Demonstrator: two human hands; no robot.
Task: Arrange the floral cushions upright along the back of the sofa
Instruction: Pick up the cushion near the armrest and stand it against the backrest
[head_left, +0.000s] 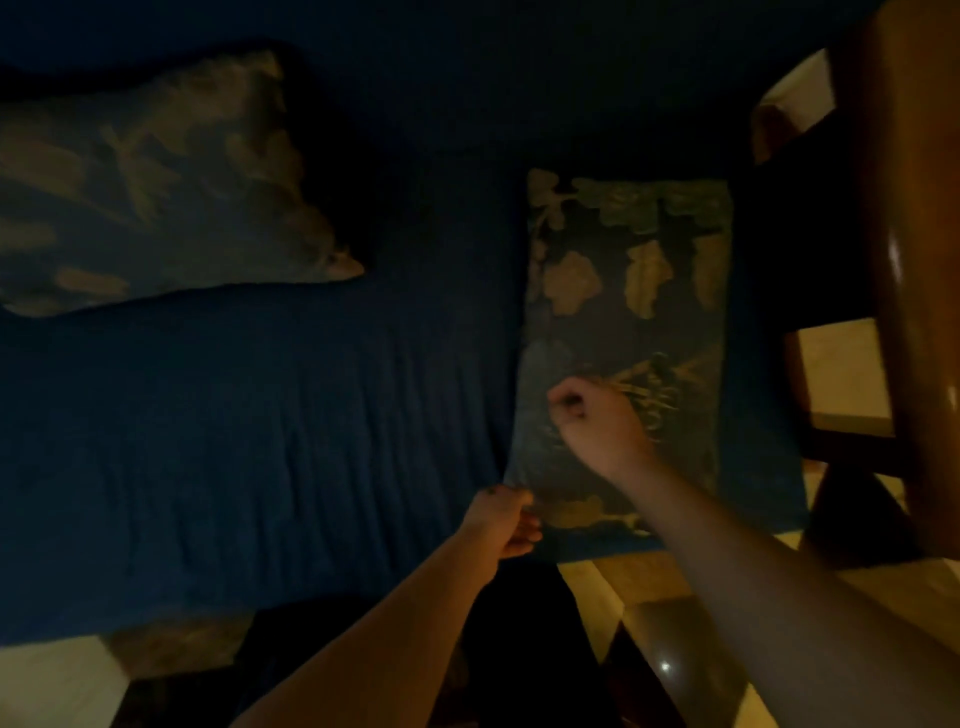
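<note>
The scene is dim. One floral cushion (623, 291) lies flat on the right end of the dark blue sofa seat (260, 441). My left hand (504, 522) pinches that cushion's near left corner. My right hand (597, 426) is closed on the fabric in the cushion's lower middle. A second floral cushion (156, 192) leans at the far left against the sofa back (467, 78), tilted with one corner pointing right.
A wooden armrest and frame (904, 260) stands close on the right of the sofa. Pale tiled floor (841, 374) shows beyond it and below the seat's front edge. My dark-clothed legs are at the bottom centre.
</note>
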